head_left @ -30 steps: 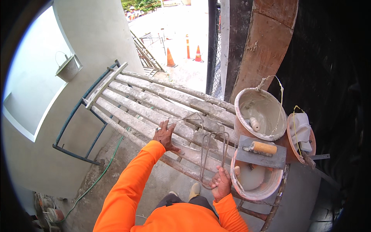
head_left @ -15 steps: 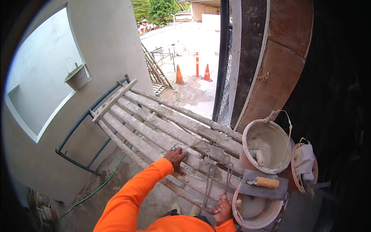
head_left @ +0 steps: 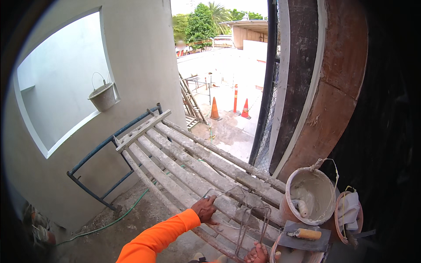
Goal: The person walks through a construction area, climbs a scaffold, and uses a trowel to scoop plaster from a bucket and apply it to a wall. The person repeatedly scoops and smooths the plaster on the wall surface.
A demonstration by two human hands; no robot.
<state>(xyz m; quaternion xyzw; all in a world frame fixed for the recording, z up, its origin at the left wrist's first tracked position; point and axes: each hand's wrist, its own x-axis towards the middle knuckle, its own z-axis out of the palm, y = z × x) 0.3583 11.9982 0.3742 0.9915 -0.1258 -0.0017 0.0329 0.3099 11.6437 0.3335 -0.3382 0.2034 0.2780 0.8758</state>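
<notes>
A thin bent metal rod frame [head_left: 244, 219] stretches over the slatted wooden platform [head_left: 193, 167], with looped bends standing up near its right end. My left hand [head_left: 205, 209] is closed around its left end, knuckles up, just above the slats. Close to the lower edge of the picture, my right hand [head_left: 257, 254] has its fingers curled at the frame's lower right end. The lower part of that hand is cut off. Beside it is a bucket [head_left: 280, 256] with a flat steel trowel [head_left: 307, 236] with a wooden handle lying across its top.
A mortar-smeared bucket [head_left: 287, 201] and a smaller bucket [head_left: 337, 219] with a grey cloth stand at right. A blue metal trestle [head_left: 92, 160] supports the platform's far end. Another bucket [head_left: 103, 97] sits on the wall opening's ledge. Orange cones [head_left: 214, 109] stand outside.
The view has tilted upward, so the platform and both hands sit lower in the picture. Both hands stay at the rod frame, with little visible change in their hold.
</notes>
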